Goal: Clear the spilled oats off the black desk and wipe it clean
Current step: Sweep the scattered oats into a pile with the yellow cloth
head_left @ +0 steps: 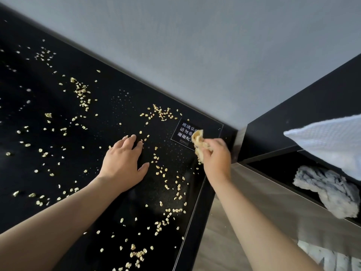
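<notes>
Oats [83, 94] lie scattered across the glossy black desk [29, 106]. The left hand [123, 163] presses flat on the desk, fingers [130, 140] straight. The right hand [215, 157] grips a crumpled yellow cloth [199, 140] above a small sign [184, 130] near the desk's corner.

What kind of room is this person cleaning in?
Most likely a hotel or guest bedroom. The black glass desk carries a printed Chinese notice card of the sort left for guests. Just past the desk's right end lie a white pillow and a fluffy grey throw.
</notes>
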Demonstrator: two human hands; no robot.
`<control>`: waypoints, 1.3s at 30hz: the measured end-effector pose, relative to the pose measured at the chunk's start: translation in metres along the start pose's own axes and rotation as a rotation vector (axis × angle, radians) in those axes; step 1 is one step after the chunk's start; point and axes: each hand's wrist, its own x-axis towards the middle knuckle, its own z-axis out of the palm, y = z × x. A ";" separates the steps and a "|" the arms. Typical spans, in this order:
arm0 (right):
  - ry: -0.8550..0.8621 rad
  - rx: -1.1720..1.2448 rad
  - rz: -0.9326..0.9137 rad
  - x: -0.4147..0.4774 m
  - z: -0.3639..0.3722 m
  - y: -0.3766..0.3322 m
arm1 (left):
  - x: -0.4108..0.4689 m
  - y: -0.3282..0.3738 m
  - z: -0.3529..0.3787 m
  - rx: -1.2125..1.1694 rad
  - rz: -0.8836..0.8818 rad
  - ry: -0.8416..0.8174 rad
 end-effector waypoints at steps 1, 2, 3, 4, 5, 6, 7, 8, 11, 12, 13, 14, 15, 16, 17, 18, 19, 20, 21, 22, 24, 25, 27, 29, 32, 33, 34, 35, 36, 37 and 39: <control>-0.027 0.025 -0.012 -0.007 -0.003 -0.002 | 0.000 -0.001 0.000 0.001 0.004 0.000; -0.010 0.044 -0.019 -0.009 -0.009 -0.004 | -0.001 -0.002 0.000 0.005 0.010 0.005; 0.043 0.057 -0.016 -0.006 -0.015 -0.006 | 0.000 -0.003 -0.002 0.010 0.016 0.013; 0.113 0.060 -0.010 0.001 -0.023 -0.008 | 0.000 -0.003 -0.002 0.015 0.021 0.024; 0.182 0.045 -0.004 0.010 -0.030 -0.009 | 0.000 -0.003 -0.003 0.016 0.025 0.037; 0.229 0.005 -0.002 0.021 -0.035 -0.009 | 0.000 -0.003 -0.003 0.018 0.030 0.047; 0.248 -0.052 0.002 0.033 -0.040 -0.008 | 0.000 -0.002 -0.003 0.023 0.033 0.054; 0.249 -0.111 0.008 0.047 -0.043 -0.006 | -0.001 -0.002 -0.003 0.029 0.033 0.061; 0.214 -0.273 0.032 0.081 -0.040 0.007 | -0.001 -0.002 -0.002 0.040 0.036 0.070; 0.196 -0.325 0.041 0.089 -0.037 0.012 | -0.002 -0.002 -0.001 0.044 0.037 0.069; 0.169 -0.360 0.049 0.093 -0.032 0.017 | -0.002 -0.002 0.000 0.046 0.039 0.070; 0.141 -0.367 0.058 0.096 -0.028 0.019 | -0.002 -0.002 0.001 0.047 0.040 0.074; 0.115 -0.357 0.066 0.097 -0.024 0.022 | -0.001 -0.003 0.002 0.044 0.037 0.078; 0.100 -0.342 0.070 0.096 -0.020 0.022 | 0.000 -0.003 0.002 0.040 0.032 0.081; 0.092 -0.329 0.072 0.094 -0.018 0.022 | 0.001 -0.003 0.003 0.037 0.027 0.086; 0.082 -0.311 0.071 0.088 -0.017 0.022 | 0.002 -0.004 0.003 0.038 0.026 0.087; 0.066 -0.282 0.061 0.079 -0.016 0.021 | 0.003 -0.003 0.004 0.042 0.025 0.084; 0.042 -0.243 0.038 0.064 -0.014 0.020 | 0.002 -0.003 0.005 0.049 0.024 0.077; 0.009 -0.199 0.003 0.046 -0.012 0.017 | 0.001 -0.004 0.007 0.055 0.022 0.069; -0.035 -0.153 -0.033 0.026 -0.011 0.013 | 0.000 -0.005 0.008 0.062 0.021 0.062; -0.138 -0.050 -0.082 -0.008 -0.012 0.003 | -0.002 -0.006 0.008 0.069 0.023 0.060; -0.165 -0.011 -0.093 -0.019 -0.014 -0.001 | -0.002 -0.007 0.007 0.070 0.024 0.064; -0.102 0.008 -0.089 -0.020 -0.022 -0.008 | -0.002 -0.006 0.003 0.074 0.027 0.064; 0.027 -0.038 -0.067 -0.002 -0.031 -0.011 | -0.002 -0.005 0.002 0.072 0.030 0.066; 0.125 -0.183 -0.021 0.040 -0.044 -0.008 | -0.003 -0.004 0.003 0.069 0.031 0.070; 0.143 -0.254 -0.013 0.054 -0.048 -0.005 | -0.003 -0.004 0.003 0.074 0.032 0.068; 0.155 -0.324 -0.013 0.067 -0.051 -0.001 | -0.003 -0.002 0.003 0.081 0.035 0.065; 0.154 -0.385 -0.016 0.077 -0.053 0.003 | -0.003 -0.002 0.003 0.088 0.038 0.065; 0.142 -0.431 -0.016 0.085 -0.054 0.006 | -0.004 -0.002 0.004 0.094 0.042 0.072; 0.124 -0.463 -0.008 0.091 -0.053 0.008 | -0.004 -0.003 0.004 0.096 0.044 0.085; 0.075 -0.511 0.015 0.097 -0.049 0.009 | -0.003 -0.005 0.005 0.090 0.046 0.098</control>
